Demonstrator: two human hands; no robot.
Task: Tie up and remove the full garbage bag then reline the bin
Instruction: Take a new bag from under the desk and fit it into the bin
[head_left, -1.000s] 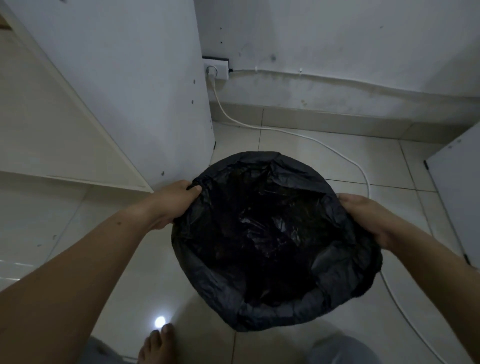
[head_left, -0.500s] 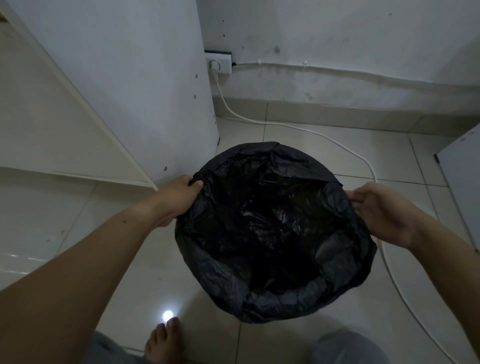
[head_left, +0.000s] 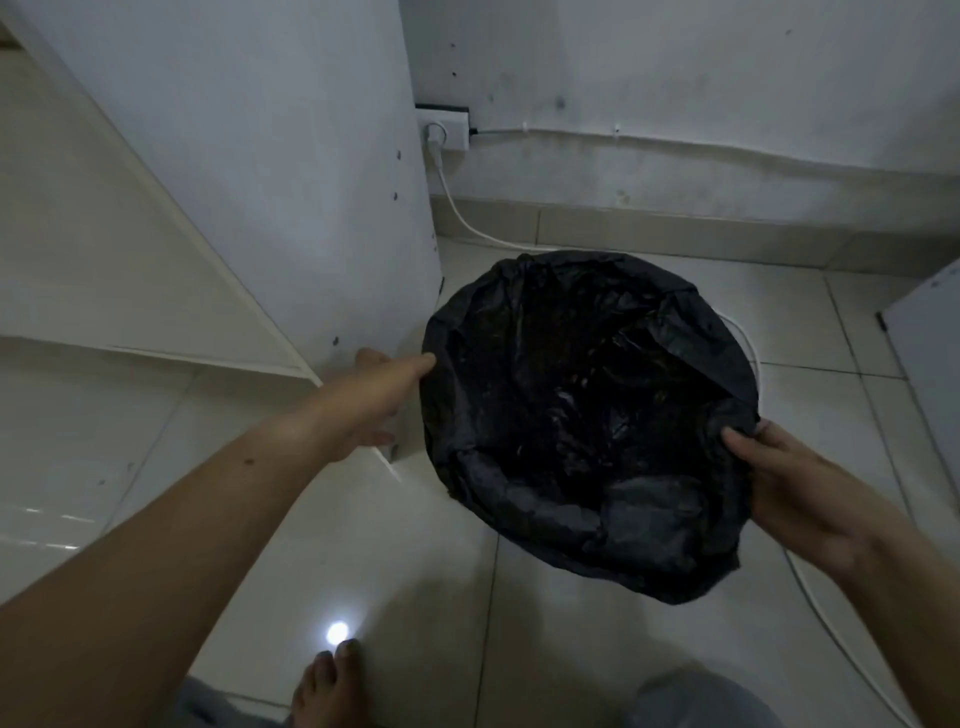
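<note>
A black garbage bag (head_left: 587, 415) lines a round bin on the tiled floor, its edge folded over the rim all the way round. The bin itself is hidden under the plastic. The bag's inside is dark and crumpled, and I cannot tell what is in it. My left hand (head_left: 363, 400) is at the rim's left side with its fingers spread, one fingertip touching the bag's edge. My right hand (head_left: 800, 493) pinches the folded edge at the rim's near right, thumb on top.
A white cabinet side (head_left: 291, 182) stands just left of the bin. A white cable (head_left: 457, 208) runs from a wall socket (head_left: 444, 130) across the floor behind and to the right of the bin. Another white panel (head_left: 930, 343) stands at far right. My bare foot (head_left: 332, 686) is near the bottom.
My left hand let go of the bag's edge and spread its fingers. My right hand slid nearer along the rim and pinched the edge.
</note>
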